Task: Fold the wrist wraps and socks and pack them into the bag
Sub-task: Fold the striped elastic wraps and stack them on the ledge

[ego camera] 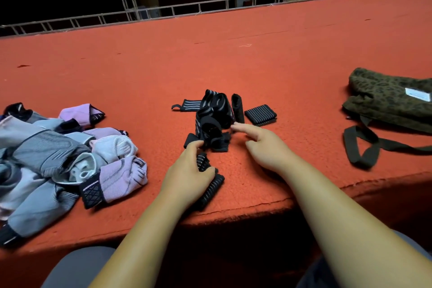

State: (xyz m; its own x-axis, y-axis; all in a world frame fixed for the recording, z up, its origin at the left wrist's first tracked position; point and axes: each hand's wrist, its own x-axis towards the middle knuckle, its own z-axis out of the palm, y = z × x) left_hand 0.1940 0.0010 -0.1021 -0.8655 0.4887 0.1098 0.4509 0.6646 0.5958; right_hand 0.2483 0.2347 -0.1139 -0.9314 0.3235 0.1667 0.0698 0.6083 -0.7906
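Observation:
A tangle of black wrist wraps with grey stripes (214, 116) lies mid-table. One folded wrap (260, 114) sits flat to its right, and a rolled one (237, 107) stands beside it. My left hand (187, 175) presses on a black striped wrap (211, 188) near the table's front edge, fingers curled over it. My right hand (261, 142) hovers just right of the tangle, fingers apart, fingertips touching its edge. A pile of grey, white and lilac socks (65, 156) lies at the left. The olive leopard-print bag (392, 105) rests at the far right, its black strap (364, 147) trailing forward.
The surface is a red carpeted table (233, 58) whose front edge runs close to my knees. A metal truss rail (163, 10) lines the far edge. Open carpet lies between the wraps and the bag.

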